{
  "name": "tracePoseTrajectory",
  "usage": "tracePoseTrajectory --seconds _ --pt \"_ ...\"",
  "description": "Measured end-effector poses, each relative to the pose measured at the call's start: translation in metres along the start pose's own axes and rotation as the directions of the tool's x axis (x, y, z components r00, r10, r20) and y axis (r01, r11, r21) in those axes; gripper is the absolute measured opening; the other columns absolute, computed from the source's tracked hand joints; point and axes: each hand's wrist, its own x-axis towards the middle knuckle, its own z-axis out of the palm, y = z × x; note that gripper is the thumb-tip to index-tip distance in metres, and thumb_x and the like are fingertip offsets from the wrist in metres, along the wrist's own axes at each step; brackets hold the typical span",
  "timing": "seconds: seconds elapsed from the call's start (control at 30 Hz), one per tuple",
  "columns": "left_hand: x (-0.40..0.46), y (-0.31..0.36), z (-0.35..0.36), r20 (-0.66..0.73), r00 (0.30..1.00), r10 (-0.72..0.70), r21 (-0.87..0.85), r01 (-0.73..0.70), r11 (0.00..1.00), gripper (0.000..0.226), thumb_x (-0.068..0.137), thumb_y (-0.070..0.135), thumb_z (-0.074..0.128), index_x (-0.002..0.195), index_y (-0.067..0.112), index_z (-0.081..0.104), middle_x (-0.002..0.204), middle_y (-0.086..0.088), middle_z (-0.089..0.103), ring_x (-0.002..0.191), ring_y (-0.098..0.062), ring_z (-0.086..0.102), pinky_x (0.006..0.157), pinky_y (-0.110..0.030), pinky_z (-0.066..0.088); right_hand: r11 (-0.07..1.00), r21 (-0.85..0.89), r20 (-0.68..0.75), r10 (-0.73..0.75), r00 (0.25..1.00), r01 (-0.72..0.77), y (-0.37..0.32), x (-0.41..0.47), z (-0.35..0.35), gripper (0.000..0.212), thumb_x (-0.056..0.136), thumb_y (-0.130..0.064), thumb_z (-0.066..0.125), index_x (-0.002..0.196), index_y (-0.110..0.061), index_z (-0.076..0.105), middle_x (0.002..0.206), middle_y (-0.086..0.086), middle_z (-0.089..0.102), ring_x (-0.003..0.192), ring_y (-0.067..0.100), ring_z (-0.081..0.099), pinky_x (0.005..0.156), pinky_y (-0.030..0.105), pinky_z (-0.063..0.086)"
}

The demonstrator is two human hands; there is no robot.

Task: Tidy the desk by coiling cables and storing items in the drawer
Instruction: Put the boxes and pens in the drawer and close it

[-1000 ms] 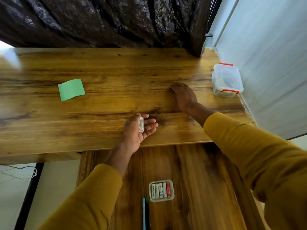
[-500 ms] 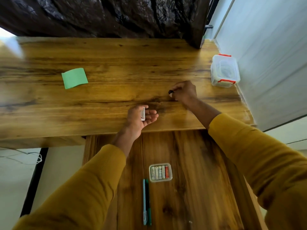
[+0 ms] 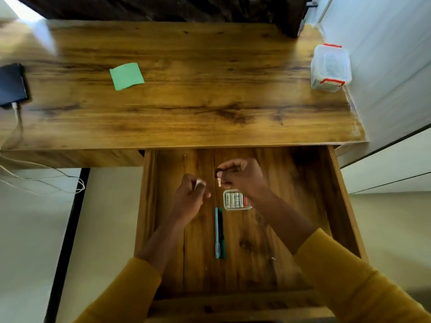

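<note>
Head view. Both hands were over the open drawer point(image 3: 342, 206). The left hand point(image 3: 190, 199) was curled round a small white item point(image 3: 199, 183); only an edge of it showed above the knuckles, so I could not tell what it was. The right hand point(image 3: 242, 177) pinched a small dark item point(image 3: 219, 172) with a pale tip hanging below the fingers; it was blurred, possibly a little plug or adapter, not certain. Both items were held in the air above the drawer floor, neither touching the wood.

In the drawer: a battery case point(image 3: 234, 199) just under the right wrist, and two pens point(image 3: 219, 233) lying side by side nearer the person. On the desk point(image 3: 210, 113): a green note point(image 3: 126, 76), a clear box point(image 3: 330, 67) with red clips at the right edge, a dark device point(image 3: 11, 83) at the left edge with a white cable point(image 3: 16, 108) running off it.

Judgement: the step in hand was setting the two small items into the drawer. To do it well, lower each hand to the floor before letting go, and place them on bare wood left of the pens or beyond the case, not on top of the case. Small parts may roll if dropped. The note, device and cable looked not yet dealt with.
</note>
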Motion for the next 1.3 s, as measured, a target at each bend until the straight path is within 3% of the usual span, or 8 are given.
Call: tracePoseTrajectory --seconds 0.23,0.33,0.43,0.57,0.73,1.0,1.17,1.3 --pt "-0.041 -0.05 -0.02 -0.069 0.997 -0.039 0.33 0.06 0.942 0.006 0.097 0.033 0.072 0.098 0.033 0.066 0.092 0.018 0.067 0.08 -0.002 0.068 0.059 -0.017 0.049 0.948 -0.316 0.018 0.035 0.999 -0.028 0.066 -0.033 0.041 0.016 0.083 -0.006 0.083 0.082 -0.018 0.074 0.077 0.001 0.077 0.069 0.018 0.077 0.069 0.042 0.066" --pt "-0.045 -0.068 -0.023 -0.091 0.995 -0.052 0.396 0.084 0.914 0.008 0.095 0.033 0.075 0.103 0.03 0.075 0.099 0.016 0.072 0.089 -0.003 0.069 0.061 -0.013 0.042 0.906 -0.422 0.056 0.005 0.998 0.019 0.088 -0.038 0.057 0.03 0.081 -0.004 0.081 0.072 -0.028 0.068 0.077 -0.001 0.075 0.072 0.019 0.075 0.071 0.044 0.065" --pt "-0.047 -0.08 -0.021 -0.096 0.993 -0.075 0.423 0.109 0.899 0.015 0.098 0.03 0.072 0.111 0.025 0.076 0.105 0.009 0.075 0.086 -0.004 0.068 0.06 -0.013 0.043 0.859 -0.51 0.069 0.005 0.998 0.031 0.104 -0.041 0.071 0.026 0.082 -0.006 0.083 0.075 -0.026 0.069 0.087 -0.003 0.074 0.08 0.016 0.072 0.071 0.034 0.063" --pt "-0.047 -0.089 -0.016 -0.086 0.995 -0.06 0.456 0.092 0.885 0.016 0.1 0.021 0.068 0.113 0.022 0.077 0.107 0.001 0.078 0.086 -0.009 0.073 0.069 -0.022 0.059 0.844 -0.534 0.077 -0.019 0.997 0.057 0.119 -0.044 0.079 0.011 0.084 -0.004 0.079 0.087 -0.013 0.075 0.094 0.0 0.073 0.088 0.016 0.069 0.073 0.026 0.057" --pt "-0.048 -0.095 -0.012 -0.083 0.997 0.003 0.508 0.039 0.86 0.019 0.101 0.013 0.064 0.113 0.018 0.077 0.114 -0.002 0.077 0.1 -0.017 0.074 0.087 -0.034 0.063 0.82 -0.571 0.059 -0.016 0.998 0.047 0.127 -0.047 0.084 0.018 0.087 -0.006 0.077 0.086 -0.024 0.073 0.093 -0.006 0.072 0.088 0.012 0.068 0.075 0.026 0.059" --pt "-0.048 -0.095 -0.013 -0.085 0.995 -0.046 0.488 0.082 0.869 0.018 0.1 0.008 0.064 0.11 0.019 0.075 0.114 -0.003 0.074 0.099 -0.018 0.074 0.075 -0.031 0.065 0.778 -0.616 0.08 -0.094 0.992 0.124 0.132 -0.048 0.084 0.012 0.092 -0.005 0.071 0.095 -0.016 0.073 0.09 -0.009 0.065 0.084 0.009 0.065 0.069 0.014 0.049" --pt "-0.05 -0.089 -0.015 -0.107 0.994 0.014 0.516 0.043 0.855 0.015 0.098 0.012 0.068 0.107 0.022 0.075 0.108 0.004 0.075 0.098 -0.013 0.073 0.071 -0.016 0.052 0.718 -0.662 0.118 -0.184 0.976 0.215 0.133 -0.045 0.085 0.013 0.09 -0.002 0.071 0.099 -0.01 0.071 0.099 0.005 0.07 0.087 0.019 0.067 0.065 0.016 0.045" --pt "-0.044 -0.068 -0.027 -0.128 0.983 0.13 0.453 -0.058 0.89 0.018 0.096 0.011 0.069 0.108 0.022 0.077 0.106 0.007 0.077 0.089 -0.004 0.072 0.082 -0.026 0.061 0.712 -0.615 0.118 -0.343 0.932 0.34 0.108 -0.03 0.087 0.013 0.089 -0.001 0.069 0.099 -0.01 0.072 0.097 0.004 0.071 0.084 0.015 0.065 0.068 0.026 0.054"
